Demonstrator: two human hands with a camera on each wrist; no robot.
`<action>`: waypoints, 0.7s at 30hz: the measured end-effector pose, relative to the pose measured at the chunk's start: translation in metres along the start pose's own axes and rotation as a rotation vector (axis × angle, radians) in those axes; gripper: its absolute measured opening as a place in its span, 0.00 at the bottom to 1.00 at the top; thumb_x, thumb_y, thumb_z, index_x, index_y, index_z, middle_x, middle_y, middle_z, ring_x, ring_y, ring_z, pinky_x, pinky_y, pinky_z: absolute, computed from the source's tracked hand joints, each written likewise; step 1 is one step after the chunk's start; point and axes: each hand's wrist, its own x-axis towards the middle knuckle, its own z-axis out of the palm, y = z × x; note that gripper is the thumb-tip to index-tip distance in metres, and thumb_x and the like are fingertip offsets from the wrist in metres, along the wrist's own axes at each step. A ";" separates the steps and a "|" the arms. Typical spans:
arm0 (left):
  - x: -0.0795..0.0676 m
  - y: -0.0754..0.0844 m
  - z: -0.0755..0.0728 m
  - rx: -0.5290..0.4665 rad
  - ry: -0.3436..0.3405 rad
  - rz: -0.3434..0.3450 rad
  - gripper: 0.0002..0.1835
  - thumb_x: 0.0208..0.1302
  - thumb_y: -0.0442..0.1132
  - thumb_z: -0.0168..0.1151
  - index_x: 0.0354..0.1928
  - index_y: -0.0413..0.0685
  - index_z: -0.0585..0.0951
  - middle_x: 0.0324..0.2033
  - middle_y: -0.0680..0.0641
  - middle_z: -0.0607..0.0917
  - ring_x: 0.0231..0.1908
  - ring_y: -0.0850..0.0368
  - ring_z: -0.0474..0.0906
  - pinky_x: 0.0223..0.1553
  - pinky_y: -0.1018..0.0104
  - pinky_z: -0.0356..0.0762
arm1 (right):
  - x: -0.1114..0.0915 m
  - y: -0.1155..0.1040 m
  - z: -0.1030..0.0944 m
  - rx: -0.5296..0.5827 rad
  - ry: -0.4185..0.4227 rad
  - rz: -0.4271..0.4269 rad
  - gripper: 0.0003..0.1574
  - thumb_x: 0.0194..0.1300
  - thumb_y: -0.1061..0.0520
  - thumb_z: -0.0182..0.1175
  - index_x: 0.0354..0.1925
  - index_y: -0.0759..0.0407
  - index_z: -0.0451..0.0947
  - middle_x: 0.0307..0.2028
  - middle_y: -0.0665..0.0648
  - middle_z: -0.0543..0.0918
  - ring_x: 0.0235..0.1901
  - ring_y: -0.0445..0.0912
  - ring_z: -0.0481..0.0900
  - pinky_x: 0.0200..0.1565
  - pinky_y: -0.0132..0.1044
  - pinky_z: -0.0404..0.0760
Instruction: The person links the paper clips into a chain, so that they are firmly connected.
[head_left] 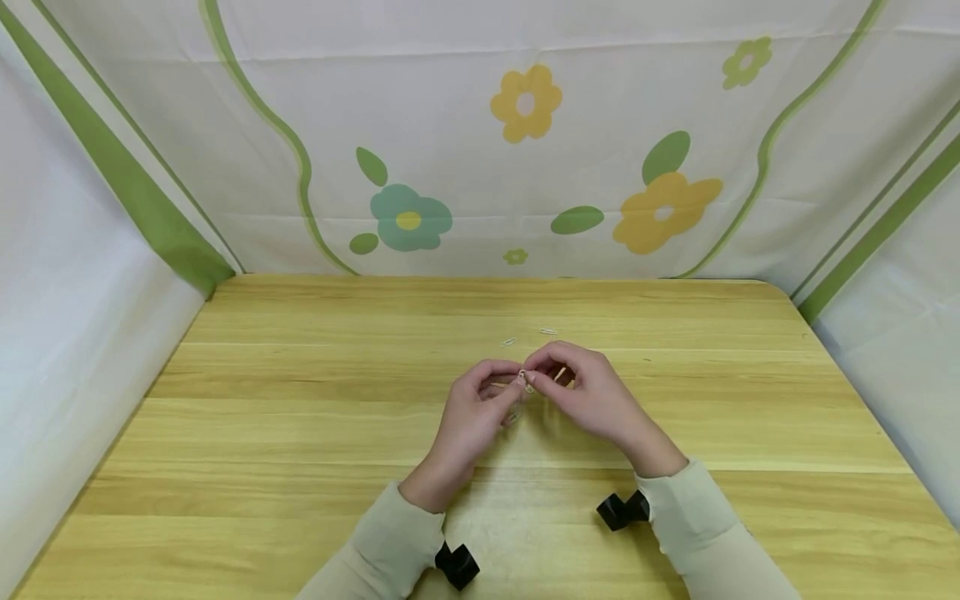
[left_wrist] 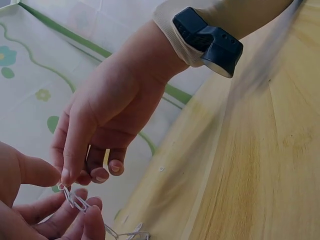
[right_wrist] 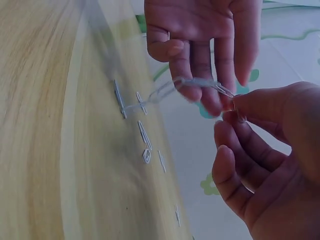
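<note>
My left hand (head_left: pixel 467 421) and right hand (head_left: pixel 603 400) meet fingertip to fingertip over the middle of the table. Between them is a chain of linked silver paper clips (left_wrist: pixel 80 202). In the left wrist view my right thumb and index finger pinch its upper end, while my left fingers hold it just below. The right wrist view shows the chain (right_wrist: pixel 200 82) blurred, trailing past my left fingers toward the table. A single paper clip (right_wrist: pixel 240 114) pokes out below my right thumb. My other right fingers (right_wrist: pixel 225 157) are loosely bent.
Beyond the hands, two loose paper clips lie on the wooden table (head_left: pixel 262 417), one left (head_left: pixel 508 342) and one right (head_left: pixel 548 331). More clips (right_wrist: pixel 144 135) lie near the chain's low end. A flowered white curtain (head_left: pixel 465 125) hangs behind the table. Each wrist carries a black camera (head_left: pixel 459 567).
</note>
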 end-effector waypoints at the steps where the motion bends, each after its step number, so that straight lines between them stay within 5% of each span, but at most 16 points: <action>1: 0.000 0.000 0.000 0.005 0.000 0.002 0.14 0.77 0.38 0.65 0.60 0.41 0.83 0.49 0.42 0.87 0.43 0.50 0.85 0.35 0.67 0.80 | 0.000 0.000 0.000 0.001 0.002 0.003 0.06 0.76 0.56 0.68 0.46 0.44 0.88 0.41 0.48 0.89 0.39 0.44 0.83 0.42 0.35 0.83; 7: 0.000 0.000 -0.001 0.024 0.014 0.012 0.10 0.77 0.38 0.65 0.53 0.39 0.85 0.38 0.43 0.85 0.35 0.53 0.81 0.31 0.71 0.76 | -0.001 -0.001 0.000 0.040 0.010 0.038 0.06 0.75 0.57 0.69 0.49 0.49 0.88 0.41 0.49 0.89 0.41 0.46 0.84 0.43 0.37 0.84; 15: -0.002 0.001 -0.001 0.035 -0.011 0.008 0.09 0.76 0.38 0.67 0.47 0.38 0.86 0.35 0.43 0.85 0.32 0.53 0.83 0.30 0.71 0.75 | -0.001 -0.003 -0.002 0.156 0.038 0.106 0.12 0.79 0.57 0.65 0.55 0.59 0.84 0.44 0.60 0.88 0.41 0.61 0.86 0.39 0.36 0.85; 21: 0.001 0.002 -0.005 0.008 0.032 0.013 0.09 0.77 0.37 0.65 0.50 0.37 0.84 0.37 0.42 0.86 0.32 0.56 0.83 0.30 0.71 0.76 | 0.003 0.009 0.001 0.077 0.066 0.152 0.10 0.78 0.55 0.66 0.51 0.59 0.85 0.42 0.59 0.89 0.39 0.52 0.85 0.37 0.36 0.83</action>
